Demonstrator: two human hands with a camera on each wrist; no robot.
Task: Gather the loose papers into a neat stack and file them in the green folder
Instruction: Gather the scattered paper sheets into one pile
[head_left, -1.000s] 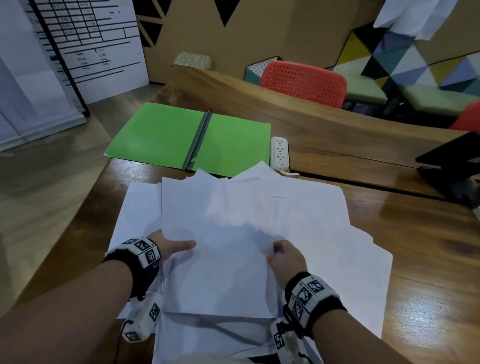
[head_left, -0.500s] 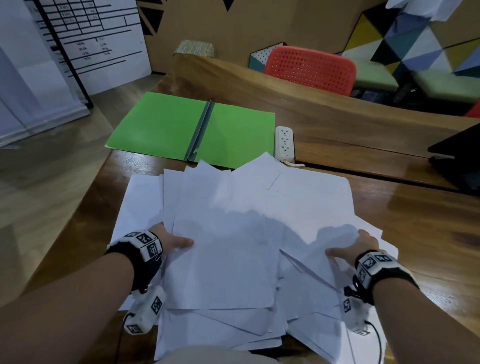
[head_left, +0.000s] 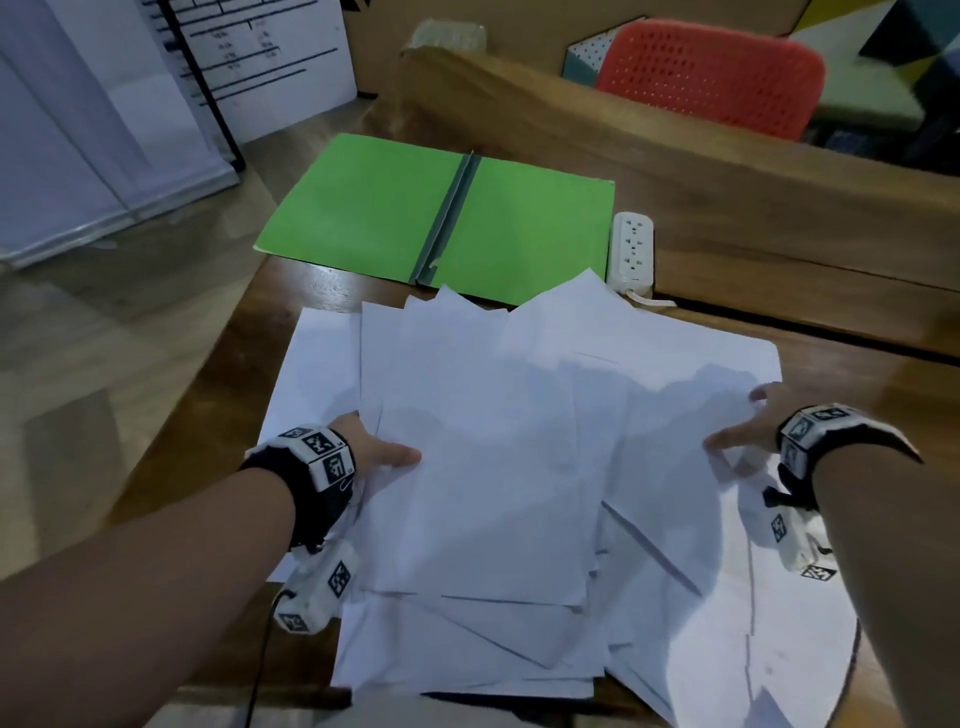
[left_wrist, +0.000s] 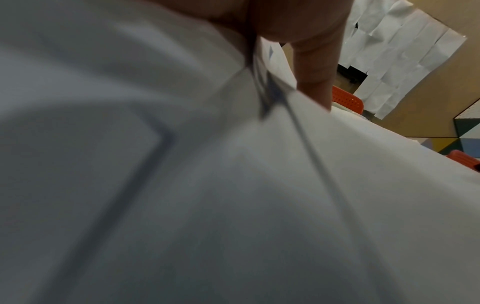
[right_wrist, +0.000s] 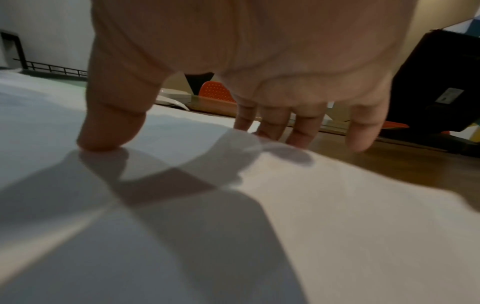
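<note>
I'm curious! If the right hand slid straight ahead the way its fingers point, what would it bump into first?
The right hand points left across the loose papers, thumb pressing the top sheet. Going straight on, it would probably only sweep over more paper and bunch the sheets before nearing the left hand.

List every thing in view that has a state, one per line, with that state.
Flat green folder: open, lying flat, nothing filed in it.
Loose white papers: fanned in a messy pile, not squared.
Left hand: grips the pile's left edge, thumb on top.
Right hand: fingers straight, touching the pile's right side.
White power strip: sockets unused.
</note>
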